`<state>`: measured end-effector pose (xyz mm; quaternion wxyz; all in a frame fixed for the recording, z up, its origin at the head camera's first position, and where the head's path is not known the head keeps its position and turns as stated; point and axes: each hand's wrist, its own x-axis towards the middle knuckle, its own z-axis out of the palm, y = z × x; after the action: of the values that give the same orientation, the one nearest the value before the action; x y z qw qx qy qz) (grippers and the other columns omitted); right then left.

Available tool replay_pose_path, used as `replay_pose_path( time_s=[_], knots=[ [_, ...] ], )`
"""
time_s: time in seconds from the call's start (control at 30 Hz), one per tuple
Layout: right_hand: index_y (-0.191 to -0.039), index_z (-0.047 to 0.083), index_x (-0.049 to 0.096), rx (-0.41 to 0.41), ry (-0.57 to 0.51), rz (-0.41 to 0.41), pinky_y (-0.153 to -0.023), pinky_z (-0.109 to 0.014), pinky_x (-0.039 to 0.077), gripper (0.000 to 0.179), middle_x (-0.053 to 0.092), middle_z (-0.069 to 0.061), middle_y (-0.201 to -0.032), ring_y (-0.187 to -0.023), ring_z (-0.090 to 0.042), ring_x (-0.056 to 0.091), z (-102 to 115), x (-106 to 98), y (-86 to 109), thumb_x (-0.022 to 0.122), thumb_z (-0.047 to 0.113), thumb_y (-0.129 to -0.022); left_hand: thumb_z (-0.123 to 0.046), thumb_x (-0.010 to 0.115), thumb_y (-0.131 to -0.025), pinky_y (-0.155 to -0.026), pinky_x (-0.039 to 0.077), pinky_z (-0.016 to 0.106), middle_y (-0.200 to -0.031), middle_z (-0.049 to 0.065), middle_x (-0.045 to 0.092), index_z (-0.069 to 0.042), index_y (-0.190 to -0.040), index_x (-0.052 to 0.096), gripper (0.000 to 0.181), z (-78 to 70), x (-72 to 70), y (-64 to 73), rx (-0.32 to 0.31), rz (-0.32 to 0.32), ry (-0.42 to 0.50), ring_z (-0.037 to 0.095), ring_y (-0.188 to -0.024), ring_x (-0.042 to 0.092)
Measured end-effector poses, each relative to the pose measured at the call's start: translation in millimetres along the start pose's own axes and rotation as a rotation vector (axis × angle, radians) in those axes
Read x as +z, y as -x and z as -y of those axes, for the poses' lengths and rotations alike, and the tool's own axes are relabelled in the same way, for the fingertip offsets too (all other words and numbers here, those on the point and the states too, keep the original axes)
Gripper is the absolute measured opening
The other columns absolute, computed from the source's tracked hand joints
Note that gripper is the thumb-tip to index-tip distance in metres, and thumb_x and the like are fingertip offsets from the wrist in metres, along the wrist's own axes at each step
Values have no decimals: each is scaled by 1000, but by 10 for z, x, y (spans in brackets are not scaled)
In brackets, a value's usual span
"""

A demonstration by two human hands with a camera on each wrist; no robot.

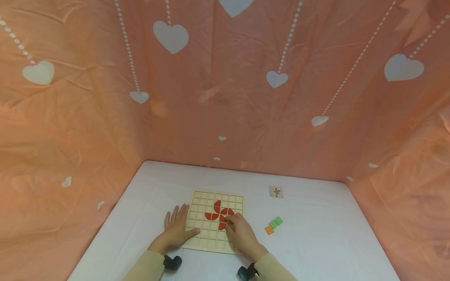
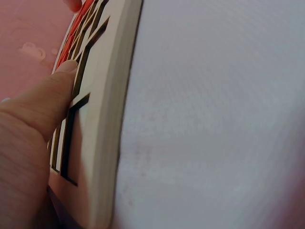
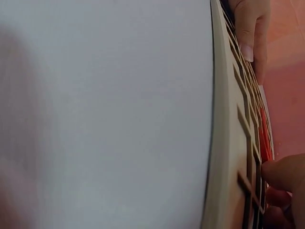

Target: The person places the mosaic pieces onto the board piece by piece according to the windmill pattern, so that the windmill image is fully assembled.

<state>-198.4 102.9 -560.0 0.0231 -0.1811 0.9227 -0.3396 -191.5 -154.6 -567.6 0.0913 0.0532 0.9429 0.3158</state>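
A pale wooden grid board (image 1: 200,242) lies flat on the white table. Red curved tiles (image 1: 211,216) sit in its cells in a pinwheel pattern. My left hand (image 1: 175,230) is spread along the board's left side, its thumb resting on the grid near the lower left; the left wrist view shows that thumb (image 2: 45,98) over the cells. My right hand (image 1: 242,236) bends over the board's right half, thumb and fingers pinching at a red tile (image 1: 222,225) in the lower arm of the pinwheel. Those fingertips partly cover this tile. The right wrist view shows the thumb (image 3: 281,172) right at the red.
Right of the board lie two green square tiles (image 1: 275,221) and an orange square tile (image 1: 269,230). Farther back is a small card (image 1: 276,192) printed with a grid and pinwheel. A pink curtain (image 1: 246,117) with white hearts encloses the table (image 1: 316,234) at the back and sides.
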Motion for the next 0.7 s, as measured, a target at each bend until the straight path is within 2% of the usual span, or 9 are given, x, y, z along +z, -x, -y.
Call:
replay_pose_path(
  time_s=[0.27,0.5,0.7],
  knots=[
    [-118,4,67,22,-6,-22,-80,-32,52,28,52,6,-94,-86,-8,54,-7,-8,-15,65,16,-93,-51,69,-84,-110,-15,56,-159,23,10,3,-153,13,103,-14,-7,-7,0,5,-5,41,-144,-7],
    [-113,4,68,38,-136,-60,-78,-31,51,24,55,3,-93,-86,-11,55,-35,18,-11,68,12,-90,-53,69,-83,-110,-15,55,-159,22,10,2,-153,12,105,9,8,-20,-3,-1,-4,40,-145,-7],
    [-112,5,69,34,-171,-93,-77,-30,50,23,56,4,-94,-86,-11,54,-52,64,19,68,11,-90,-53,70,-82,-110,-15,56,-159,22,9,2,-153,12,107,5,17,-22,-24,7,-2,40,-144,-8]
  ],
)
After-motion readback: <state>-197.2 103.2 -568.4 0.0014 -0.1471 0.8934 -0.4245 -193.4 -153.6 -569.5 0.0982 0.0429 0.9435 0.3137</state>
